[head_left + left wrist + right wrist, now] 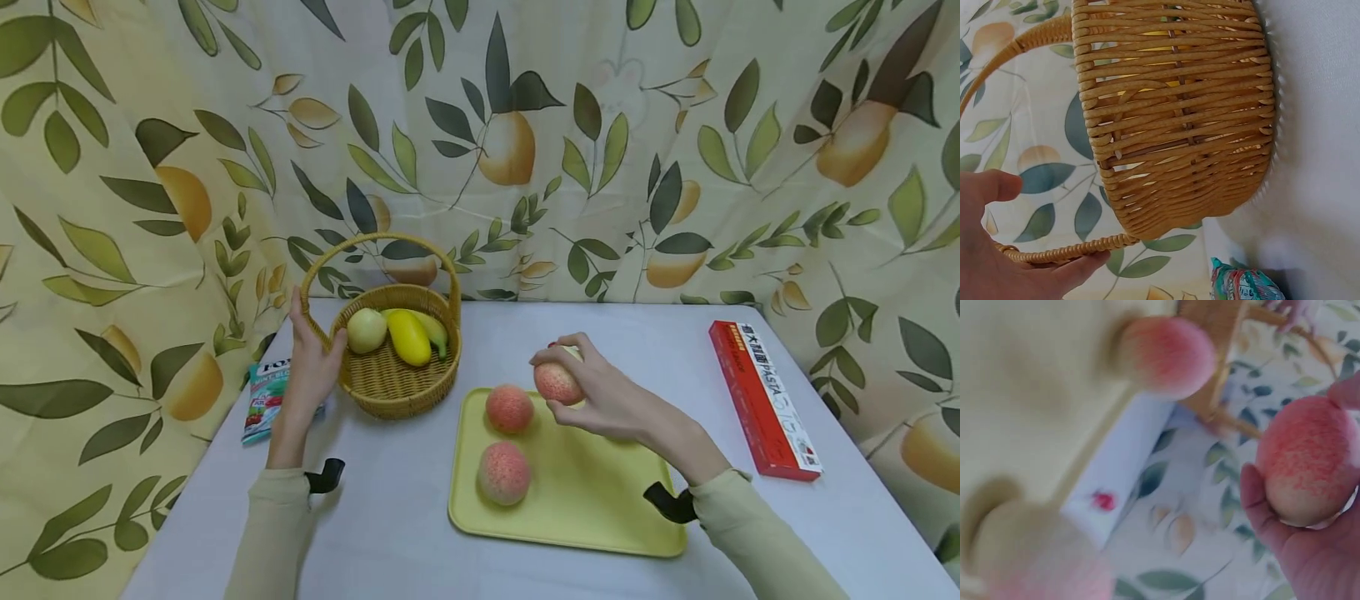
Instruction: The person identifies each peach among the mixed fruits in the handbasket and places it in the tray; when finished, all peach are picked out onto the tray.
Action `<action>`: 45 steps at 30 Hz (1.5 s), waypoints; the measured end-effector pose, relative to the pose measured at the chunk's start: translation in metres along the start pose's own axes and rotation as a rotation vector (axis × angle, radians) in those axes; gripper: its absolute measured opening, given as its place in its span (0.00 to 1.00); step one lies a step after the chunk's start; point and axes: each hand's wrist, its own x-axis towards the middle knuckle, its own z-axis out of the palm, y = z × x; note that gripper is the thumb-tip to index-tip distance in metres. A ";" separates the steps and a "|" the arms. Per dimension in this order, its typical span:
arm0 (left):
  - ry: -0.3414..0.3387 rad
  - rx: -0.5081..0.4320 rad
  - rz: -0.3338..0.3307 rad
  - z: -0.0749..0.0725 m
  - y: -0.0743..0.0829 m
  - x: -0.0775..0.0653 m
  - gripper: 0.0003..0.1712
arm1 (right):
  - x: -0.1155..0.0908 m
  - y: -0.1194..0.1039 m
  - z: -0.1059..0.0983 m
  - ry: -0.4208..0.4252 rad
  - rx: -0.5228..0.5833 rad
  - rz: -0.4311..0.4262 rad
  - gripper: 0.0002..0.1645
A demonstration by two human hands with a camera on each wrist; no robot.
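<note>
My left hand (pixel 315 362) is at the left side of a wicker basket (pixel 397 407). Its fairly straight fingers touch the handle (pixel 1072 251) from behind, the thumb standing apart from it. Inside the basket lie a round pale green fruit (pixel 367 331), a yellow oval fruit (pixel 408 338) and a banana (pixel 435 332). Above the far part of a yellow tray (pixel 592 508), my right hand (pixel 596 392) holds a pink peach (pixel 1310 459) between thumb and fingers. Two more peaches, one farther back (pixel 510 408) and one nearer (pixel 505 473), rest on the tray's left side.
A teal packet (pixel 266 392) lies left of the basket, partly behind my left forearm. To the tray's right is a red and white pasta box (pixel 765 400). A small red item (pixel 1104 500) lies on the white table beyond the tray. Patterned curtains (pixel 562 208) stand behind.
</note>
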 end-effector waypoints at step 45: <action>0.003 0.013 -0.003 0.001 0.001 -0.002 0.55 | -0.129 0.041 0.033 -0.087 0.015 0.489 0.50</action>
